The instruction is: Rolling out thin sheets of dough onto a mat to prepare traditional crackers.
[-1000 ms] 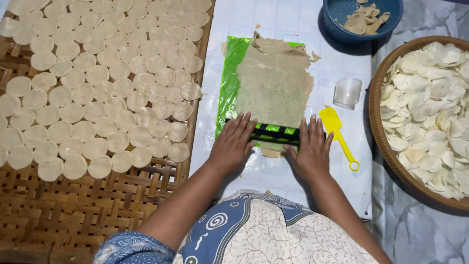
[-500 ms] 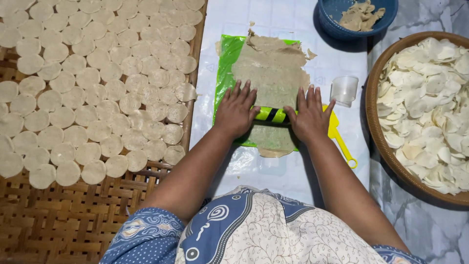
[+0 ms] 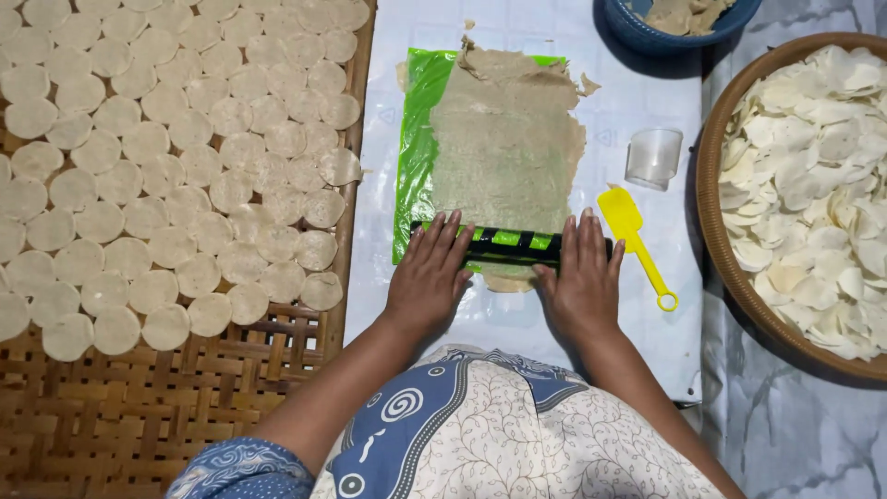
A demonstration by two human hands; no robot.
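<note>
Green-black roller (image 3: 511,244) on flattened dough (image 3: 506,139) | I see left hand (image 3: 428,277), right hand (image 3: 582,282) flat, fingers spread, seemingly pressing its ends

Dough sheet at centre, trays either side of me

My roller (image 3: 511,245) lies across the near end of the dough sheet (image 3: 506,139), which sits on a plastic mat (image 3: 416,139). The woven tray (image 3: 166,416) of dough discs (image 3: 166,166) lies left; the cup (image 3: 653,157) and spatula (image 3: 636,240) right, the basket (image 3: 716,268) beyond them, the bowl (image 3: 647,35) far right.
</note>
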